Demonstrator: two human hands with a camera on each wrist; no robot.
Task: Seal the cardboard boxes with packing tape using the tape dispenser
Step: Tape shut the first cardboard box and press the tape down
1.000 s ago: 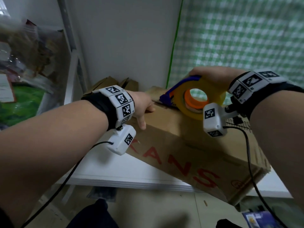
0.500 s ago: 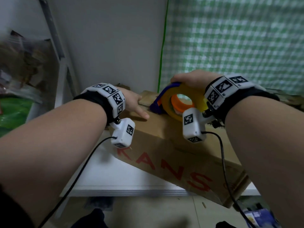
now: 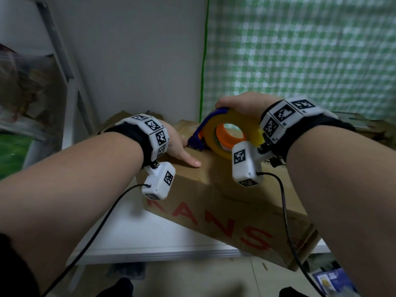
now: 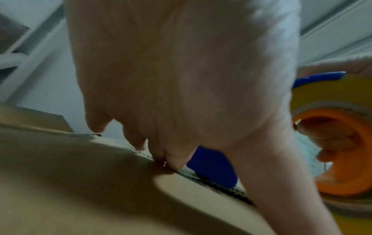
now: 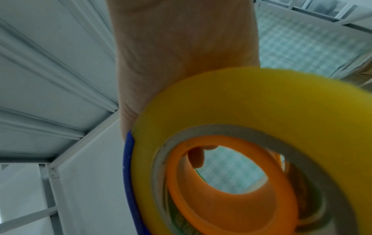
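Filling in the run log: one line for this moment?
left hand presses box top | right hand grips tape dispenser on box

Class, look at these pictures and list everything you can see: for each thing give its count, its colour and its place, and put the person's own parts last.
cardboard box: one, brown with red letters, lying tilted on the table, one corner past its edge.
tape dispenser: one, blue frame with orange hub, on top of the box.
packing tape roll: one, yellowish, mounted on the dispenser.
table: one, white, under the box.
flattened cardboard: count unclear, brown, behind the box by the wall.
checked cloth: one, green and white, hanging at the right.
shelf frame: one, grey-white, at the left.
wrist cameras: two, white with black markers, one under each wrist.
left hand: pressing on the box top.
right hand: gripping the dispenser from above.
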